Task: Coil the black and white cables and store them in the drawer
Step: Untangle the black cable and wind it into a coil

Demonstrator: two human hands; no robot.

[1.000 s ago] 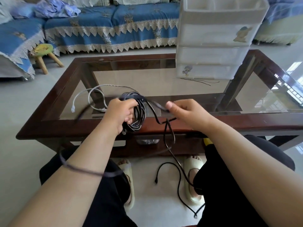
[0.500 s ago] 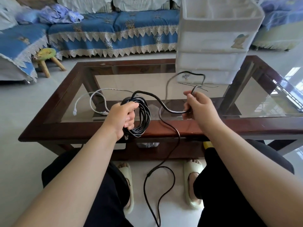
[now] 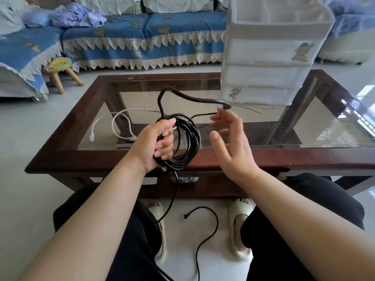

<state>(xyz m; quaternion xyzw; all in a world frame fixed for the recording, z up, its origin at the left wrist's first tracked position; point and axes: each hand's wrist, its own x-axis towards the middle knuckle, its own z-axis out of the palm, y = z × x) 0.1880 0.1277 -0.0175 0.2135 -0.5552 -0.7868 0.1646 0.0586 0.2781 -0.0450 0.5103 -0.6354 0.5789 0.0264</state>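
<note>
My left hand point(image 3: 155, 144) grips a black cable point(image 3: 188, 136) wound into several loops, held over the near rail of the glass coffee table point(image 3: 284, 159). One loose strand arcs up from the coil and ends near the fingertips of my right hand point(image 3: 229, 142), which is spread with relaxed fingers and holds nothing. The rest of the black cable hangs down to the floor between my feet, its plug lying there. A white cable point(image 3: 113, 126) lies loosely on the glass to the left. A white plastic drawer unit point(image 3: 269, 49) stands at the table's far right, its drawers closed.
A blue sofa point(image 3: 142, 37) with lace trim runs along the back. A small wooden stool point(image 3: 60, 72) stands on the floor at left. My knees and slippers point(image 3: 239, 226) are under the table's near edge.
My right hand has let go of the black strand and opened, moving back toward the coil. The left hand still holds the coil; a new loop rises above it.
</note>
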